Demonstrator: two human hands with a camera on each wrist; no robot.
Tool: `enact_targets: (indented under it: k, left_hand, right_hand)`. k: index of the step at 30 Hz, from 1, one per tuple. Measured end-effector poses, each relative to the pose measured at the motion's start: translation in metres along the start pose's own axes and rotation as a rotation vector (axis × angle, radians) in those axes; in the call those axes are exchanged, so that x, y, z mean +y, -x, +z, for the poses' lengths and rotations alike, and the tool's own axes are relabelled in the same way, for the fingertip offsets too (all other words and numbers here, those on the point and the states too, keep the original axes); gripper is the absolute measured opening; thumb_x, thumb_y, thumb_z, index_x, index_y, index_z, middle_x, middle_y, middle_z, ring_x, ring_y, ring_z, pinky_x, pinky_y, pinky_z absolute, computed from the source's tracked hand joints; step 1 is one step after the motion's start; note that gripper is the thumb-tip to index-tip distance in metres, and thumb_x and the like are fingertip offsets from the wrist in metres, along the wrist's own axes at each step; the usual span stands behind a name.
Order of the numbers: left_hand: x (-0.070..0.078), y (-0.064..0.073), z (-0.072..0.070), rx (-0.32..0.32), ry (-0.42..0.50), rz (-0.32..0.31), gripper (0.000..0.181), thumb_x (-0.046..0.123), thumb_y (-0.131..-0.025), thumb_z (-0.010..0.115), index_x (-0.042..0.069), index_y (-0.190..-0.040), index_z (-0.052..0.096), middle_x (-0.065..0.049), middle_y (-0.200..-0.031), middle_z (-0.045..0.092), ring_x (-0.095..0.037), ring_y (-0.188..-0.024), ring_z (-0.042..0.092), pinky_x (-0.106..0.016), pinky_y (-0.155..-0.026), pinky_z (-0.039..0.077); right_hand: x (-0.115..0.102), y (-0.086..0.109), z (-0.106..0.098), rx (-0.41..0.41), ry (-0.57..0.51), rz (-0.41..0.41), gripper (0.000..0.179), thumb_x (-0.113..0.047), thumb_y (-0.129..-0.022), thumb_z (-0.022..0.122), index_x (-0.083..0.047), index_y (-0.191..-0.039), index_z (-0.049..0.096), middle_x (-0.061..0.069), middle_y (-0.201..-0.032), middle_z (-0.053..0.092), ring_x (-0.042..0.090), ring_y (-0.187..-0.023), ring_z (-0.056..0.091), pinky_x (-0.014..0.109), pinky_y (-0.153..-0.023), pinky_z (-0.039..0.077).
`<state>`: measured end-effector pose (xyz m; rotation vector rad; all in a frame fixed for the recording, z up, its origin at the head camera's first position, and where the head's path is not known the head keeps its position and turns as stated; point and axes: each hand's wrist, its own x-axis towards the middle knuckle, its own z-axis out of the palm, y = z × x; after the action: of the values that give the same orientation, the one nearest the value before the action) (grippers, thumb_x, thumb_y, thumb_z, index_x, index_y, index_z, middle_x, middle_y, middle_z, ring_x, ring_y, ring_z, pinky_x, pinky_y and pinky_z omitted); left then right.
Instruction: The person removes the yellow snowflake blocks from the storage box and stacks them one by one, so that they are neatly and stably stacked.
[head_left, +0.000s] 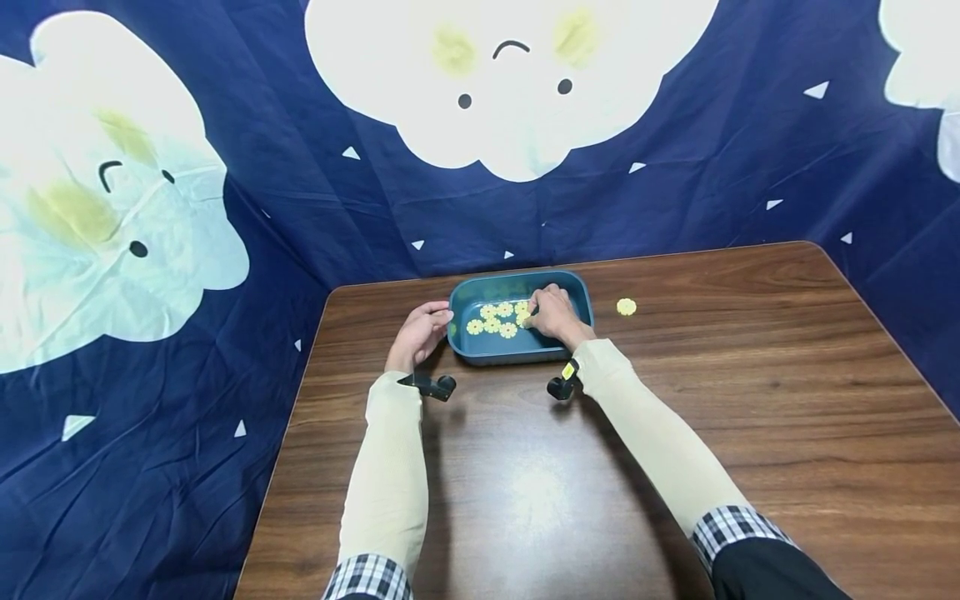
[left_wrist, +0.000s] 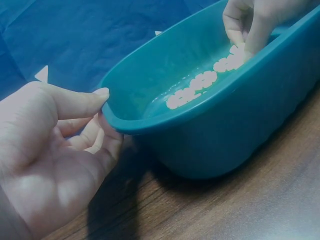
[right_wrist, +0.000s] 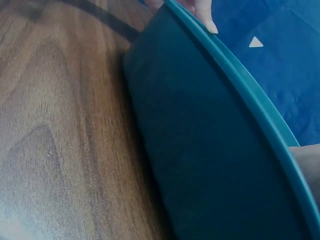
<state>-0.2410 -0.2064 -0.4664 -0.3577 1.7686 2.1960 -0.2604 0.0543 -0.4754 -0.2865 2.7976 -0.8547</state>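
No readable text, label, brand or number shows on anything near either hand in any view.

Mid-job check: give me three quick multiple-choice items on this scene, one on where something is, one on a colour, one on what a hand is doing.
1. Where does the lone yellow flower piece lie?
A. inside the tub
B. on the table, right of the tub
C. in the left hand

2. What colour is the tub?
A. red
B. white
C. teal

3. What is the left hand doing?
A. pinching the tub's rim
B. lying flat on the table
C. holding a flower piece

Answers: 1 B, it sits alone on the wooden table beyond the tub's right end. 2 C, all three views show teal walls. 3 A, the left wrist view shows the thumb on the rim with fingers under it, while the right hand reaches among the flower pieces in the tub.
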Motion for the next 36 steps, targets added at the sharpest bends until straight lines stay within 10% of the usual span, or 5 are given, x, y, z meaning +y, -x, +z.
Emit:
enact_targets:
  k: [36]
  left_hand:
    - [0.0, 0.001, 0.003, -0.004, -0.029, 0.015, 0.017, -0.004, -0.094, 0.05, 0.003, -0.109, 0.047, -0.001, -0.091, 0.053, -0.012, -0.079, 0.05, -0.021, -0.072, 0.043]
  right_hand:
    - [-0.005, 0.016, -0.035, 0.063, -0.31, -0.049, 0.019, -0.029, -0.09, 0.066, -0.01, -0.094, 0.067, 0.008, -0.104, 0.064, 0.023, -0.094, 0.058, 0.038, -0.085, 0.046]
